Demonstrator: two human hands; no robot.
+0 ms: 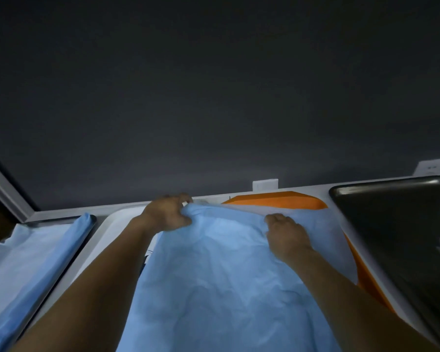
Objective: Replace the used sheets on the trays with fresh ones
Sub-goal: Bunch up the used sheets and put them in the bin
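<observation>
A large blue sheet [214, 275] lies crumpled over an orange tray [277, 198] in the middle of the white counter. My left hand [167, 214] grips the sheet's far left corner, its fingers curled round the bunched fabric. My right hand [286, 236] holds the sheet near its far right edge with fingers bent into the material. Only the orange tray's far rim and right side show; the sheet hides the rest. At the left, a second tray [92, 218] carries another blue sheet [31, 255].
A bare metal tray [391, 224] stands at the right, running out of frame. A dark wall rises behind the white counter [104, 232], with white sockets [265, 184] on it. A pale frame edge [8, 189] slants at the far left.
</observation>
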